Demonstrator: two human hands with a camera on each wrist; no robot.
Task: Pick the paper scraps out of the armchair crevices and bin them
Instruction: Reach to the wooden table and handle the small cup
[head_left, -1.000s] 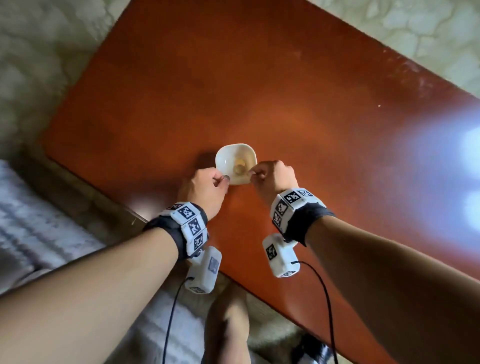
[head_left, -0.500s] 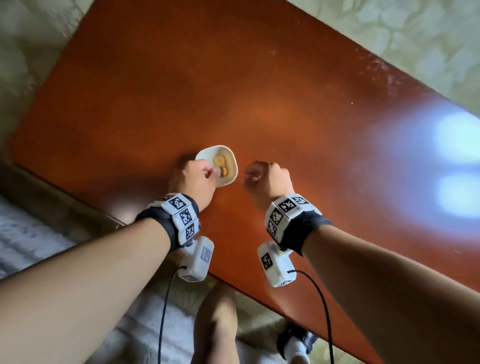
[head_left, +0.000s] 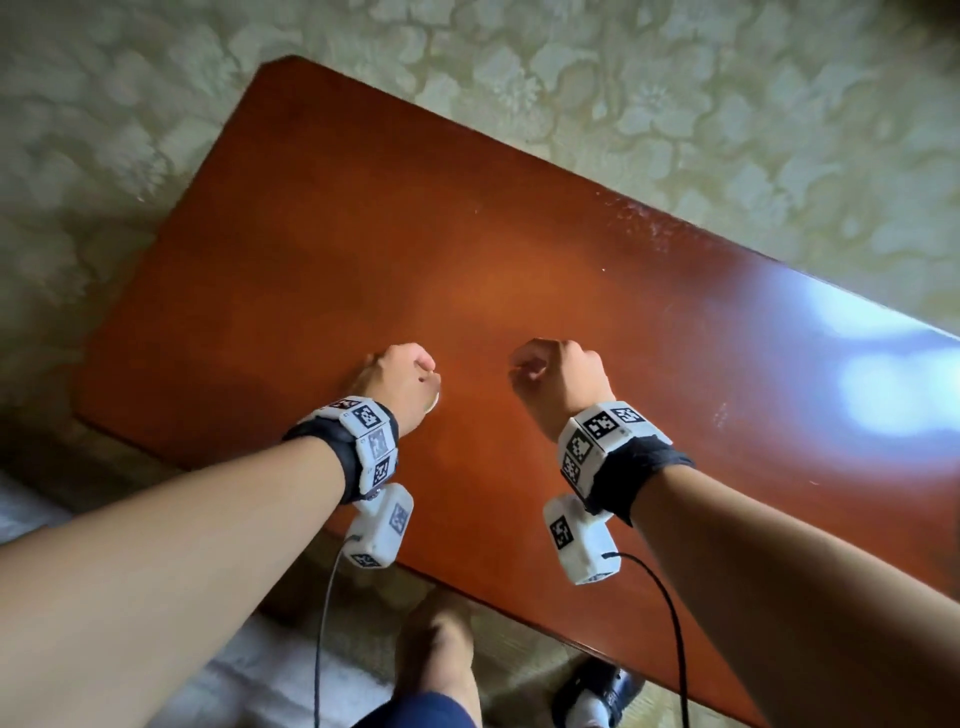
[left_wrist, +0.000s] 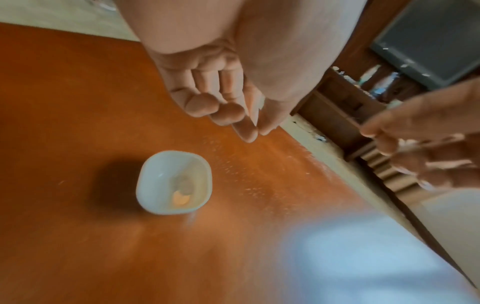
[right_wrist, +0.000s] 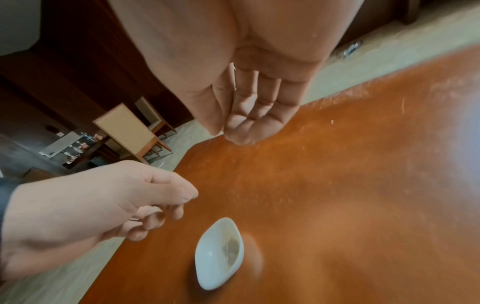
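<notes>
No paper scrap, armchair or bin shows in any view. A small white dish (left_wrist: 173, 182) stands on a red-brown wooden table (head_left: 519, 260) with a coin (left_wrist: 180, 199) inside it. In the head view only a sliver of the dish (head_left: 435, 402) peeks out under my left hand (head_left: 400, 374). That left hand (left_wrist: 249, 125) hovers above the dish with loosely curled fingers and holds nothing. My right hand (head_left: 550, 374) hangs to the right of the dish, apart from it. Its fingers (right_wrist: 244, 123) are relaxed, the thumb lies near them, and nothing is in them.
Pale patterned carpet (head_left: 675, 104) surrounds the table. A wooden chair with a cream back (right_wrist: 127, 131) and dark wood furniture (left_wrist: 345, 96) stand beyond the table's far edge. My leg (head_left: 436, 660) and a dark shoe (head_left: 597, 691) are by the near edge.
Both hands were pinching right at the dish; they have let go and lifted away, the right hand moving off to the right. The head view has shifted so more carpet shows.
</notes>
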